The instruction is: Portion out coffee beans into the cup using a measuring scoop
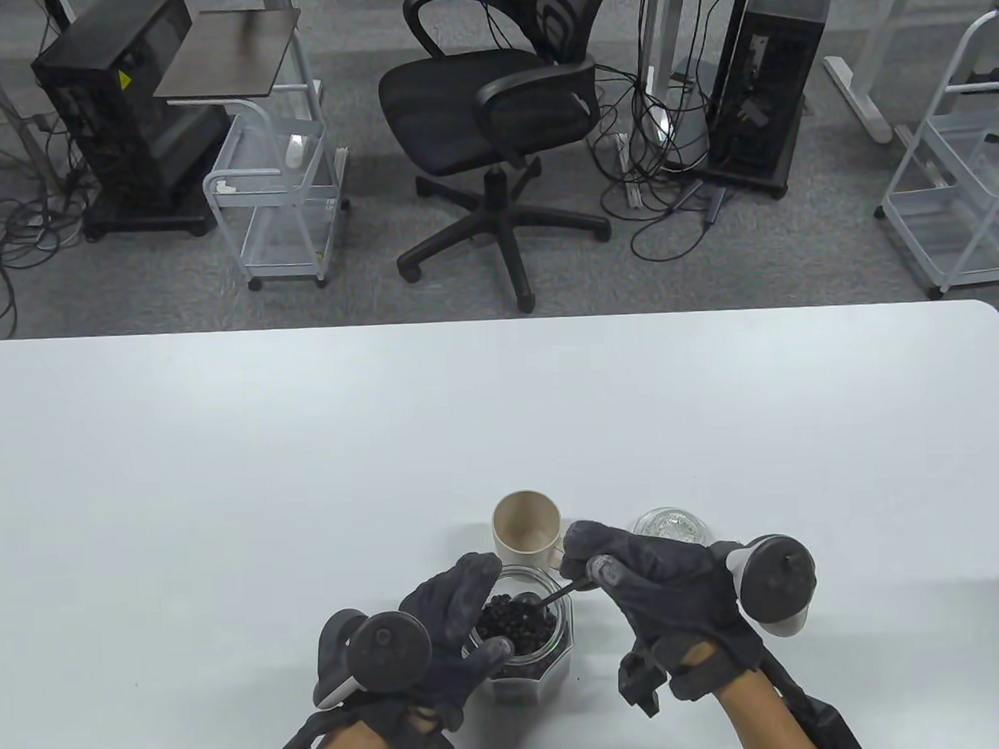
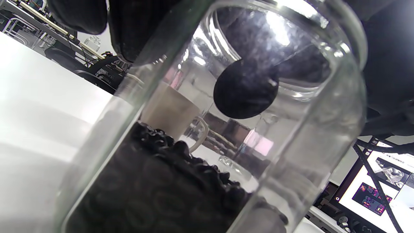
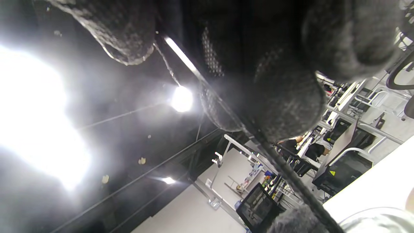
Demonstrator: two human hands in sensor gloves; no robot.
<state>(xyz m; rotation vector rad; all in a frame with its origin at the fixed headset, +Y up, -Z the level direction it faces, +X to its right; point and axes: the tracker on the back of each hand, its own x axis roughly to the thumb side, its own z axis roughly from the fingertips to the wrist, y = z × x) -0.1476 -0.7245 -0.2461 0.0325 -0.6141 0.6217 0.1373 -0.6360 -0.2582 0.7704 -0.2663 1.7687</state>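
Observation:
A clear glass jar of dark coffee beans stands near the table's front edge, and my left hand grips its left side. My right hand pinches the thin handle of a black measuring scoop, whose bowl hangs inside the jar mouth just above the beans. Through the glass in the left wrist view the scoop bowl shows as a dark disc above the beans. A beige cup stands upright right behind the jar, looking empty. The right wrist view shows only glove fingers and the scoop handle.
A round glass lid lies on the white table right of the cup, just behind my right hand. Beyond the table's far edge are an office chair, wire carts and computer towers.

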